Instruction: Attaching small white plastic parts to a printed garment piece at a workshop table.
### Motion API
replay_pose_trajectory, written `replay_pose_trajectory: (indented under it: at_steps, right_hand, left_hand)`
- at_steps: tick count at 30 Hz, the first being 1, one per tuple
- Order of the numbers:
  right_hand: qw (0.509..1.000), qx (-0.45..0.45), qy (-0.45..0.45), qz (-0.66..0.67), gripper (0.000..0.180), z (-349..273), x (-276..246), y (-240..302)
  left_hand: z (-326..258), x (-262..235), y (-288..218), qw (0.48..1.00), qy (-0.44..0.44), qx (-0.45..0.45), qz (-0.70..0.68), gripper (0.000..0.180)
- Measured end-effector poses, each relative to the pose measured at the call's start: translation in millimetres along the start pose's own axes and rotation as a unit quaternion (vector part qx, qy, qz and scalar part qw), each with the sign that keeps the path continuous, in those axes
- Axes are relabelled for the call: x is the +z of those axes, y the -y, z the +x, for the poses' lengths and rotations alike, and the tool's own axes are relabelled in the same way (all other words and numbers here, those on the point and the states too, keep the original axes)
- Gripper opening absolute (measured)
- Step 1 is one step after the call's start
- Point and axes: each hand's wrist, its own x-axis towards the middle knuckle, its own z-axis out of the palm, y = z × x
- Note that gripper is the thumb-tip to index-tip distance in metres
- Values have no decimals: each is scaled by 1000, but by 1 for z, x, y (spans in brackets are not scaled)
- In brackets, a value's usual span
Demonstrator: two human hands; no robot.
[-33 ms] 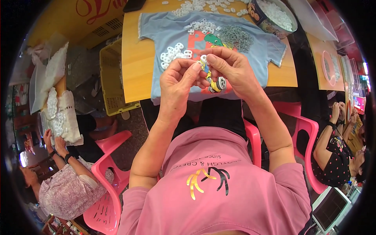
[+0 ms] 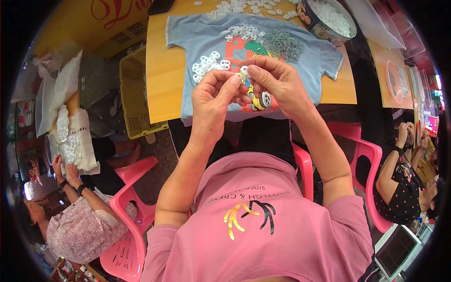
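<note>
Head view | left hand point(image 2: 213, 101) and right hand point(image 2: 277, 82) fingers pinch a small white ring point(image 2: 244, 70) above the blue shirt point(image 2: 197, 42) on the worktop point(image 2: 157, 75) | risk: ring may slip into the loose rings point(image 2: 206, 63) below.

1 blue shirt point(image 2: 206, 42) — 3 pink chairs point(image 2: 134, 188)

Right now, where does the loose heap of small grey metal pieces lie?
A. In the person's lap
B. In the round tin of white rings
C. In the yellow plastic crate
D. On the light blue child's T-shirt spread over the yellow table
D: the heap of small grey metal pieces rests on the light blue child's T-shirt, right of its green dinosaur print, beyond both hands.
</note>
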Motion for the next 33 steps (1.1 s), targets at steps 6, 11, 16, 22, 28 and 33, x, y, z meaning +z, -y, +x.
replay_pose_trajectory:
  at_steps: [6,11,16,22,28,33]
  right_hand:
    - [999,-24,-28,-9,28,0,-3,-3]
    - [999,-23,-27,-19,27,-2,-3,-3]
    - [997,-56,-37,-48,25,-5,2,-3]
    - [976,-149,-57,-149,21,-4,4,-18]
    - [972,-180,-89,-123,20,-7,16,-19]
    - [984,-135,-107,-48,20,-4,22,-23]
  left_hand:
    - [-2,2,0,1000,-12,-2,-3,14]
    - [-1,4,0,1000,-11,-1,-7,14]
    - [-1,3,0,1000,-12,2,-9,15]
    - [-1,6,1,1000,-19,8,-14,16]
    - [-3,9,7,998,-28,15,-63,15]
    - [-3,15,8,995,-53,42,-78,14]
